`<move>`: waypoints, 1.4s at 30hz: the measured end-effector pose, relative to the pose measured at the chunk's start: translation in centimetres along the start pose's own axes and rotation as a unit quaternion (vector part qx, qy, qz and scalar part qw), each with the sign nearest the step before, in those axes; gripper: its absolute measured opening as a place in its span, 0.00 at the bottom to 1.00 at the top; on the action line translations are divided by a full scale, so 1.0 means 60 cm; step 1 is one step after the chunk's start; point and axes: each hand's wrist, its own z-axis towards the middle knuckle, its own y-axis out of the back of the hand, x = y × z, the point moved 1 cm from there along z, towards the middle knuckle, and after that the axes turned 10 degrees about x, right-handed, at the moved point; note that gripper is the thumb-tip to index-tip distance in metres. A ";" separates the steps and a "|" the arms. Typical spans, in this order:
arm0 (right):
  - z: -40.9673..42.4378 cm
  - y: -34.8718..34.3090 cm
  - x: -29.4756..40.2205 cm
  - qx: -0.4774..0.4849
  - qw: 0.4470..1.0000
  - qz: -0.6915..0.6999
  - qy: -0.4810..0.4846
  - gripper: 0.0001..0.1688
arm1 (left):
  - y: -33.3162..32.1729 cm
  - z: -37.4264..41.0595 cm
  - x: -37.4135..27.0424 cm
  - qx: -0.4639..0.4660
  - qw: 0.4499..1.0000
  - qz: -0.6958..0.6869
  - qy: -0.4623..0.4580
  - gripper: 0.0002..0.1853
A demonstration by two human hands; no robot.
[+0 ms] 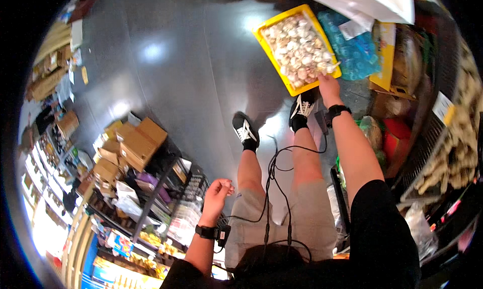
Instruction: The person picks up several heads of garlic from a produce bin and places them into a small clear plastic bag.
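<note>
My right hand (329, 88) grips the near right corner of a shallow yellow plastic crate (304, 89). Garlic bulbs (296, 43) fill the crate in a heap. It lies tilted beyond my right shoe; I cannot tell whether it rests on the floor or hangs just above it. My left hand (219, 196) hovers beside my left thigh, loosely curled, with nothing seen in it. Black cables (272, 168) hang across my legs from the devices strapped to my wrists.
Blue plastic-wrapped bottles (349, 49) stand right of the crate, near a yellow carton (385, 55). A rack of root-like produce (447, 157) lines the right side. Cardboard boxes (141, 143) are piled left above a black crate (196, 187). Grey floor (177, 73) stretches ahead.
</note>
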 end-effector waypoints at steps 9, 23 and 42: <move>-0.472 0.223 0.060 -0.173 0.965 -0.051 0.189 0.13 | -0.004 -0.142 -0.223 0.062 0.951 0.175 -0.249 0.08; -1.262 0.741 -0.267 -0.482 0.782 0.353 0.178 0.12 | -0.466 -0.401 -0.416 0.358 0.788 0.331 -0.375 0.18; -0.959 1.027 -0.622 -0.535 0.845 -0.017 -0.006 0.13 | -1.077 -0.549 -0.307 0.502 0.691 0.415 -0.314 0.11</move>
